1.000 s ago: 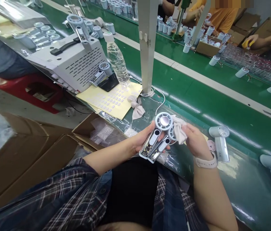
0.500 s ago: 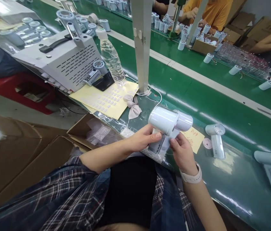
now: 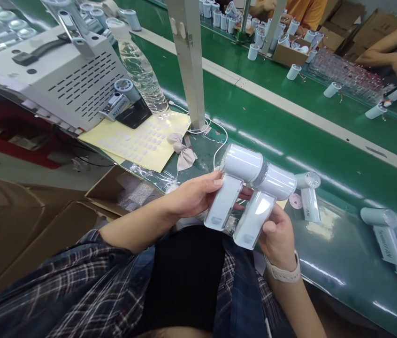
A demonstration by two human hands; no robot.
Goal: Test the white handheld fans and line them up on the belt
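Note:
Two light-blue handheld fans stand side by side in front of my body, lifted off the bench. My left hand [image 3: 198, 191] grips the left handheld fan [image 3: 225, 193], thumb at the top of its handle and fingers behind. Around the handle of the right handheld fan [image 3: 259, 212] my right hand [image 3: 278, 234] is closed, thumb along its edge. Both fans turn a plain white handle side with small print toward me. Their round heads touch or nearly touch. The palm sides of both hands are partly hidden by the fans.
Lettered fans lie on the bench to the right, a single fan [image 3: 310, 197] and a group [image 3: 387, 239]. A metal post [image 3: 189, 70], water bottle [image 3: 140, 70], yellow sticker sheet [image 3: 128, 145], bow [image 3: 184, 152] and grey machine [image 3: 64, 80] stand left. Co-workers sit across the green belt.
The two fans, overlapping before, are now apart side by side, with their plain handle sides facing me. My right hand has moved slightly down and right, and the camera view has shifted.

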